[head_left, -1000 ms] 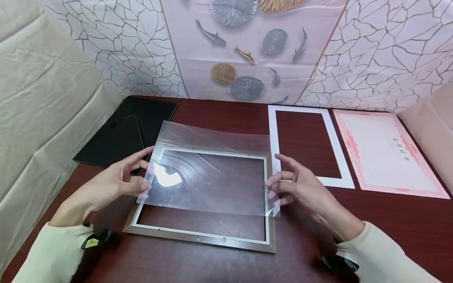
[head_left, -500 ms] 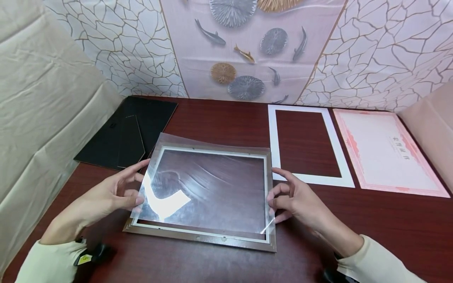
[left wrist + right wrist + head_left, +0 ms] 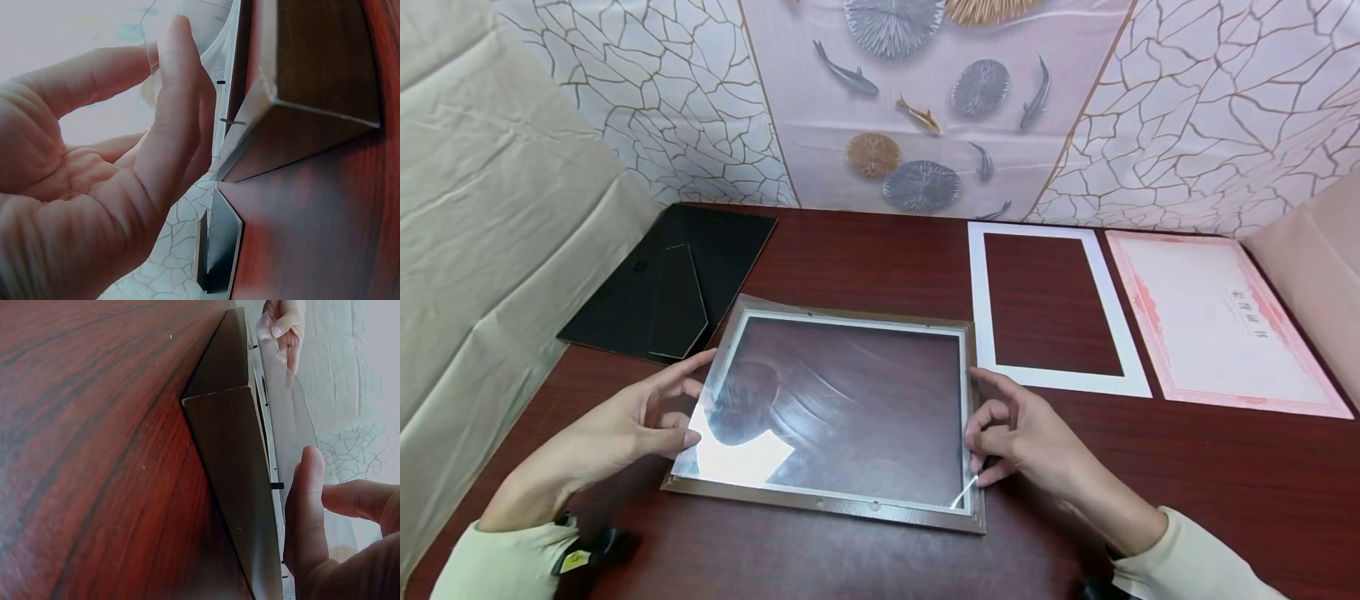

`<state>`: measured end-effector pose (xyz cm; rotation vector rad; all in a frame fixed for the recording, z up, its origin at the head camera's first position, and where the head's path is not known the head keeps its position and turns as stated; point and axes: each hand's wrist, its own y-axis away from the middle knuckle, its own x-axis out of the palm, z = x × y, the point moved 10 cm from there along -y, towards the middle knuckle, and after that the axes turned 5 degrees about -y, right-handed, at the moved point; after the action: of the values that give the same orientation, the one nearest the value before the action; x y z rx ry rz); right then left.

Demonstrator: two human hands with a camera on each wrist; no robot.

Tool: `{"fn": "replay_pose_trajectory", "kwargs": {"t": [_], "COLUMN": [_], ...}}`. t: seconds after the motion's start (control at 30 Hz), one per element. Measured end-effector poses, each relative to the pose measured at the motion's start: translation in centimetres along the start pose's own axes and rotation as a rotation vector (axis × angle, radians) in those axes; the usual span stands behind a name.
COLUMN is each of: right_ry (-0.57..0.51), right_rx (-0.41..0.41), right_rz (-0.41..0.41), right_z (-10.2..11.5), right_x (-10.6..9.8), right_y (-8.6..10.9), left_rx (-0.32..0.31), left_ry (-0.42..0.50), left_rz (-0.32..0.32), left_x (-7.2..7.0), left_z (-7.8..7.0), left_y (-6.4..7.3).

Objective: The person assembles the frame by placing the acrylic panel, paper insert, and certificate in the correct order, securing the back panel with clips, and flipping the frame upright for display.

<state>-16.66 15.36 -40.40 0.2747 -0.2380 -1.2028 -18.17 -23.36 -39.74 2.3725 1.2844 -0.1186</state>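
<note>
Over the brown frame [image 3: 827, 507] on the near part of the table [image 3: 790, 558], the left hand [image 3: 621, 425] pinches the left edge of a clear sheet [image 3: 857, 408] and the right hand [image 3: 1037, 429] pinches its right edge. At far left lies a black board [image 3: 613, 292]; at far right, a white mat [image 3: 1060, 380] and pink-bordered paper [image 3: 1198, 342].

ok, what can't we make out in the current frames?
- Print on the pink-edged paper: too small to read, head view.
- What lies under the bright patch on the clear sheet: washed out by glare, head view.
- Underside of the black board: hidden by the board itself, head view.
- Black device at lower right: cut off by bottom edge, head view.
- Right hand: partly cut off by right edge, right wrist view.
</note>
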Motion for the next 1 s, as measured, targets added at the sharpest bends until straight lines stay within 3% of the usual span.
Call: {"fn": "replay_pose_trajectory", "kwargs": {"t": [0.6, 1.0], "right_ry": [0.015, 0.002], "right_rx": [0.016, 0.008], "right_rz": [-0.003, 0.004], "right_z": [-0.35, -0.49], "right_x": [0.09, 0.19], "right_y": [-0.34, -0.46], "left_rx": [-0.004, -0.047], "left_ry": [-0.034, -0.154], "left_rz": [-0.012, -0.069], "left_x": [0.20, 0.35], "left_z": [0.12, -0.13], "left_y": [-0.12, -0.10]}}
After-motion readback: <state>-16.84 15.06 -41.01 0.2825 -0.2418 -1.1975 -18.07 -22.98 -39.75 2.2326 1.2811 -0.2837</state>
